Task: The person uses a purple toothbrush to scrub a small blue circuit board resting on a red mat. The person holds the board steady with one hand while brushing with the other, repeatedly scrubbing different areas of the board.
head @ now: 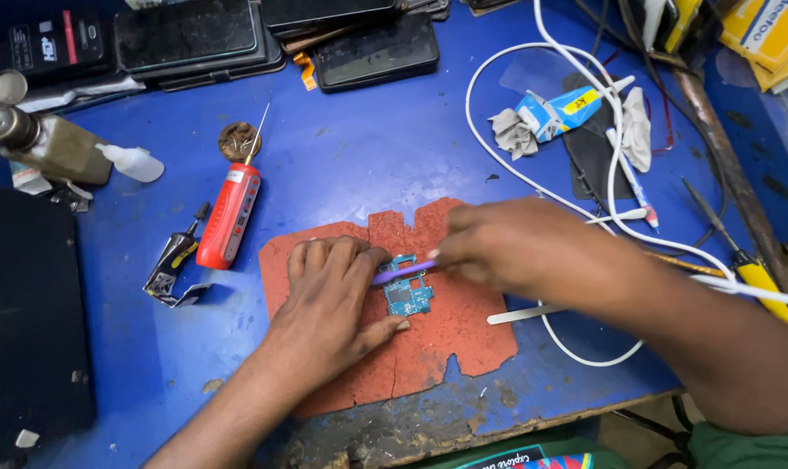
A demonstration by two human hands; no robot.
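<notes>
Lying to the left, the red tool (228, 217) leaves open blue table (342, 148) beside my red mat (446, 339). My left hand (329, 300) lies flat with fingers spread, pressing the small blue circuit board (407, 293) down in the middle of the mat. My right hand (524, 247) pinches a purple stick (402, 271) over the board. White cable (515, 165) loops at the right.

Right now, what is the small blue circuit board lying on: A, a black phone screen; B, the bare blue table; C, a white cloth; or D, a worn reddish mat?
D: the circuit board lies on the worn reddish mat, pinned there by the left hand, while the right hand holds a purple tool to it.
</notes>
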